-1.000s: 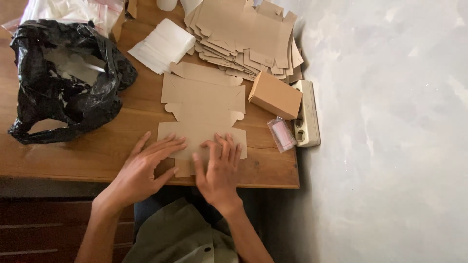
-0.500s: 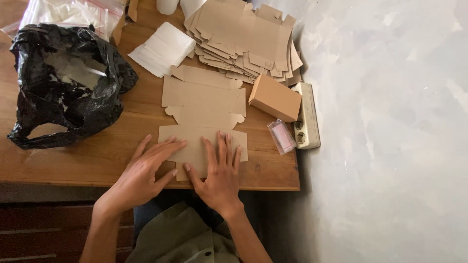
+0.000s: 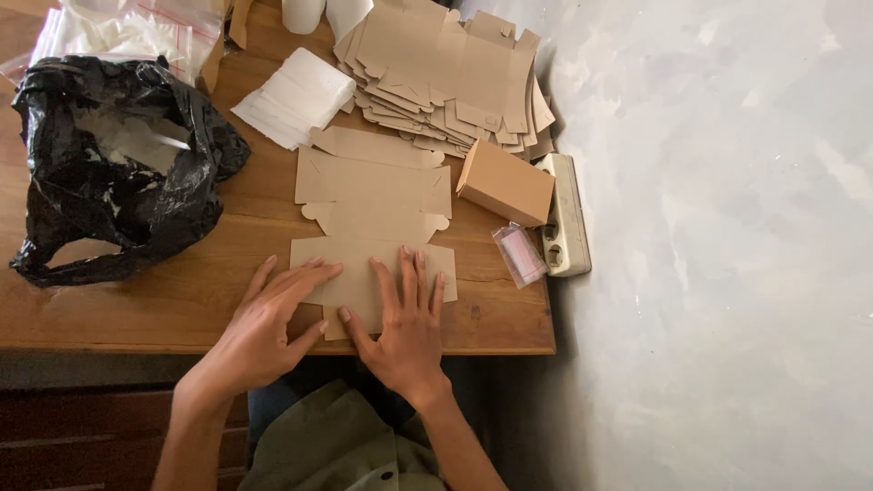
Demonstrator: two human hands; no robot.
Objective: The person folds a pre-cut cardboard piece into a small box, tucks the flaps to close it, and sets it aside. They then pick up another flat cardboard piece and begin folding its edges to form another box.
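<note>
A flat, unfolded brown cardboard box blank (image 3: 373,205) lies on the wooden table (image 3: 182,300), its near flap by the front edge. My left hand (image 3: 268,323) rests flat on the blank's near left part, fingers spread. My right hand (image 3: 405,318) presses flat on the near flap beside it, fingers apart. Neither hand holds anything.
A stack of flat cardboard blanks (image 3: 446,73) lies at the back. A folded brown box (image 3: 506,182), a white power strip (image 3: 566,214) and a small clear packet (image 3: 518,255) sit at the right edge. A black plastic bag (image 3: 118,164) and white sheets (image 3: 296,95) lie left.
Both hands have slid slightly over the near flap, pressing it flat; the right hand's fingers have spread a little. The blank stays in place.
</note>
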